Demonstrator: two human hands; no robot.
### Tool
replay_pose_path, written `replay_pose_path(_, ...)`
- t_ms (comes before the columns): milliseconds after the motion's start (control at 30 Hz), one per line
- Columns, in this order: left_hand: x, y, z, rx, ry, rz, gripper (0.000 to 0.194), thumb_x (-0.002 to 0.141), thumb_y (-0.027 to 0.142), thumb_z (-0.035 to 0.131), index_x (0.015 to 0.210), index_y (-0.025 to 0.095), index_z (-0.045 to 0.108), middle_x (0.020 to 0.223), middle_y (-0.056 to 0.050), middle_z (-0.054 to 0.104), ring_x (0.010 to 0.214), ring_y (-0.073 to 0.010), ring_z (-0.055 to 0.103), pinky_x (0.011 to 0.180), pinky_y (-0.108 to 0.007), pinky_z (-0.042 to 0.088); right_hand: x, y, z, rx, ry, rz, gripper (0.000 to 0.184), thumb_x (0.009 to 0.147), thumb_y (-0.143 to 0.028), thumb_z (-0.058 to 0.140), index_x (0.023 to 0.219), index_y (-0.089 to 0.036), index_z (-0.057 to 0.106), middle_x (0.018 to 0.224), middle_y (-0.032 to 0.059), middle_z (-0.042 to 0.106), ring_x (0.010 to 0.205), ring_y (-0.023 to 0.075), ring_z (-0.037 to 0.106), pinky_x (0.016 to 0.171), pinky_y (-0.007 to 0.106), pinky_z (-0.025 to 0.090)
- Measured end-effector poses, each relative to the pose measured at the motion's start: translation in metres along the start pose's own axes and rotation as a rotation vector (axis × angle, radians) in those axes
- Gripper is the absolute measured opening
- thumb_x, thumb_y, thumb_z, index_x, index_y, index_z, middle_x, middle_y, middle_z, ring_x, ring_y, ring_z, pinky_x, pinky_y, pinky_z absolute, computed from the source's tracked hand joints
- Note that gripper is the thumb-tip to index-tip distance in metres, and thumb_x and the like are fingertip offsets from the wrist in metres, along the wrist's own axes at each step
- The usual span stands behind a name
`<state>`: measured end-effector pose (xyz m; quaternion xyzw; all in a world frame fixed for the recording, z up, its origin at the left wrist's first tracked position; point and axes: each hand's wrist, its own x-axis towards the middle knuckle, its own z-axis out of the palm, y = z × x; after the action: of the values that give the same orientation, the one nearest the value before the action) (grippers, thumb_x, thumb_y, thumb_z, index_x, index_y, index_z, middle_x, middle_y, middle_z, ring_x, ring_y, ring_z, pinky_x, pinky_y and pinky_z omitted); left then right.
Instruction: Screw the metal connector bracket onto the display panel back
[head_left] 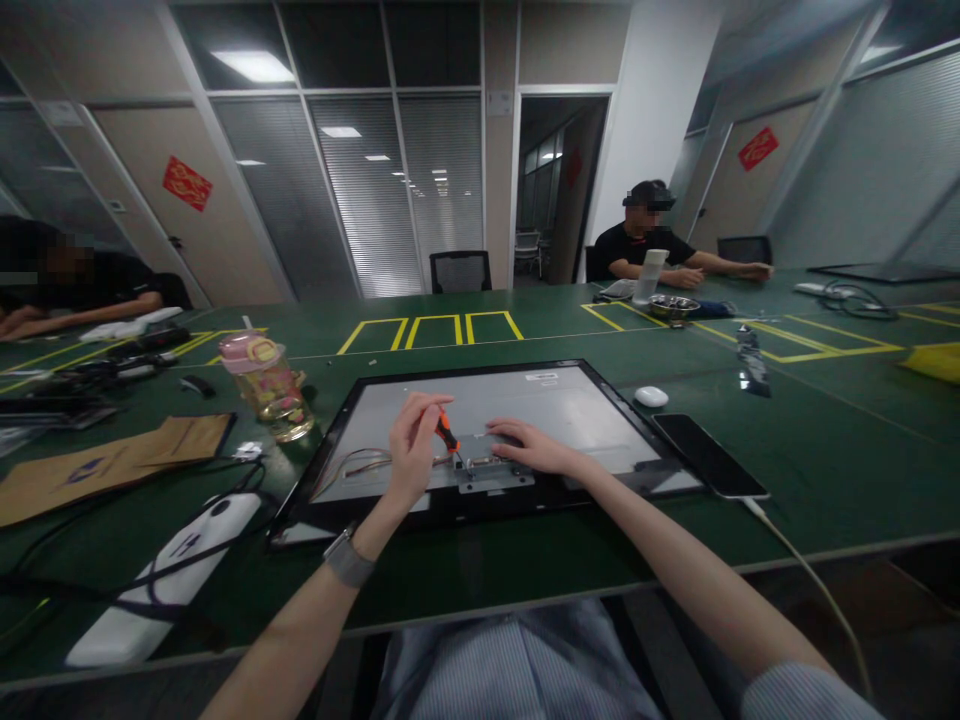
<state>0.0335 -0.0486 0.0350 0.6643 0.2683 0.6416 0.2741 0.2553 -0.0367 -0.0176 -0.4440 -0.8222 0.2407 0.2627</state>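
Observation:
My left hand [415,440], with a watch on its wrist, is closed round the orange and black handle of a screwdriver [448,432]. The screwdriver tilts, its tip down at a small metal bracket [495,478] with electronic parts. That bracket lies near the front edge of a flat display panel [465,400] with a grey back and black frame. My right hand [529,447] rests with fingers stretched out over the bracket's right side; whether it presses on a part there I cannot make out. Thin coloured wires [364,460] run across the panel left of the bracket.
A pink-lidded bottle [270,390], a brown paper bag [112,465] and a white power strip [169,575] with black cables lie left. To the right are a phone [709,455] on a cable and a white earbud case [651,397]. Two other people sit across the green table [847,480].

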Motion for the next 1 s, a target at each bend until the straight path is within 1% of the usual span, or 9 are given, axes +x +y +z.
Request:
replay_pose_path(100,-0.0001,0.0009,0.0011,-0.086,-0.002,-0.026,0.03,0.092,0.027,0.039,0.102,0.019,0.067,0.089,-0.005,0.061,0.08,-0.0145,0.059,0.074,-0.027,0.047,0.0001,-0.0034,-0.0014,-0.013,-0.006,0.014,0.053,0.089,-0.054,0.045,0.123,-0.015,0.056,0.135,0.0124,0.051,0.127,0.0254,0.043,0.109,0.042,0.031)
replay_pose_path(200,-0.0004,0.0025,0.0026,-0.102,-0.004,-0.068,0.03,0.092,0.028,0.041,0.11,0.02,0.063,0.103,-0.007,0.063,0.084,-0.0154,0.062,0.074,-0.028,0.049,-0.0001,-0.0053,-0.0028,-0.017,-0.012,0.016,0.053,0.088,-0.055,0.045,0.124,-0.016,0.056,0.136,0.0117,0.05,0.128,0.0255,0.043,0.109,0.042,0.031)
replay_pose_path(267,-0.0008,0.0034,0.0032,-0.078,0.002,-0.079,0.029,0.091,0.029,0.045,0.112,0.019,0.062,0.106,-0.008,0.064,0.082,-0.0148,0.063,0.073,-0.028,0.051,-0.0003,-0.0053,-0.0032,-0.018,-0.018,0.021,0.054,0.088,-0.055,0.045,0.124,-0.017,0.056,0.137,0.0113,0.049,0.128,0.0257,0.043,0.109,0.042,0.031)
replay_pose_path(433,-0.0016,0.0022,0.0026,-0.023,0.006,-0.067,0.026,0.087,0.029,0.054,0.11,0.02,0.063,0.095,-0.005,0.064,0.079,-0.013,0.062,0.073,-0.026,0.051,-0.0005,-0.0049,-0.003,0.0,-0.014,0.028,0.054,0.088,-0.056,0.045,0.124,-0.017,0.056,0.137,0.0111,0.049,0.128,0.0258,0.042,0.11,0.042,0.03)
replay_pose_path(600,-0.0001,0.0008,0.001,0.085,0.059,-0.012,0.017,0.085,0.027,0.058,0.096,0.019,0.068,0.084,-0.002,0.059,0.074,-0.011,0.057,0.068,-0.022,0.046,-0.0008,-0.0066,-0.0037,-0.001,-0.017,0.024,0.053,0.088,-0.055,0.045,0.123,-0.017,0.057,0.136,0.0111,0.05,0.128,0.0259,0.043,0.109,0.042,0.031)
replay_pose_path(667,0.0004,0.0006,0.0009,0.046,0.058,-0.011,0.021,0.089,0.028,0.051,0.096,0.019,0.068,0.087,-0.003,0.061,0.077,-0.012,0.058,0.071,-0.023,0.047,-0.0008,-0.0064,-0.0037,-0.001,-0.013,0.023,0.051,0.088,-0.054,0.046,0.122,-0.018,0.057,0.136,0.0105,0.05,0.127,0.0258,0.043,0.109,0.043,0.031)
replay_pose_path(767,0.0003,0.0001,0.0016,-0.046,0.036,-0.036,0.03,0.092,0.027,0.041,0.106,0.019,0.066,0.097,-0.006,0.063,0.088,-0.016,0.06,0.08,-0.029,0.048,-0.0008,-0.005,-0.0033,-0.001,-0.012,0.025,0.049,0.088,-0.053,0.046,0.122,-0.019,0.057,0.136,0.0101,0.05,0.127,0.0256,0.044,0.109,0.044,0.031)
replay_pose_path(900,-0.0007,0.0003,0.0029,-0.061,0.008,-0.077,0.032,0.091,0.029,0.044,0.116,0.018,0.061,0.106,-0.009,0.065,0.092,-0.0175,0.062,0.084,-0.032,0.049,-0.0004,-0.0036,-0.0027,-0.003,-0.012,0.016,0.051,0.088,-0.054,0.046,0.123,-0.018,0.057,0.136,0.0105,0.05,0.127,0.0257,0.043,0.109,0.042,0.031)
replay_pose_path(1000,-0.0012,0.0001,0.0029,-0.024,0.002,-0.064,0.029,0.088,0.029,0.051,0.114,0.02,0.062,0.099,-0.007,0.064,0.085,-0.015,0.061,0.08,-0.029,0.049,-0.0002,-0.0037,-0.0025,0.001,-0.01,0.006,0.051,0.088,-0.055,0.046,0.122,-0.017,0.058,0.135,0.011,0.051,0.127,0.026,0.043,0.109,0.042,0.031)
